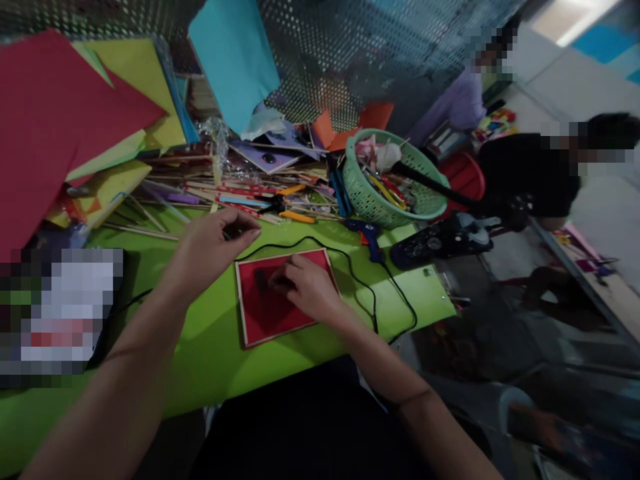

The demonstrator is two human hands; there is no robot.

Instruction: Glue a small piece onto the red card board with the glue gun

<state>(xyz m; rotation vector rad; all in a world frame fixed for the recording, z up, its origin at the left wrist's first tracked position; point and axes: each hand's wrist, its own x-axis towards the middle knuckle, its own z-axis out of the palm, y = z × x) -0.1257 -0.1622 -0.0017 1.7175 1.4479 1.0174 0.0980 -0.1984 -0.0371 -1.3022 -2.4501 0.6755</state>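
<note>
Two bare hands meet over a red panel (280,320) edged with pale strips, lying flat beside the near edge of a green bench (210,360), a spot presumably chosen so that both arms reach it easily; the right hand (310,287) bends over the panel's right half, fingers curled and tips low above its middle, perhaps for fine control; blur and shadow hide whether those tips pinch anything or touch the surface. The left hand (220,243) hangs just beyond the panel's far left corner, thumb and forefinger drawn close together, the other fingers folded; whether it grips something small is not clear; its position off the panel seems to leave room for its partner.

A black cord (310,238) loops around the panel's far side; a blue glue gun (370,237) rests towards the bench's right edge, near the right hand, probably for quick reach; behind it a green basket (367,193) gathers tools, its wall apparently there to stop them scattering. Thin sticks (210,190) and an orange-handled tool (297,217) lie heaped along the far edge; a blue sheet (235,67) stands tilted there, seemingly propped by the mesh (320,67); red paper (75,113) covers the far left corner.
</note>
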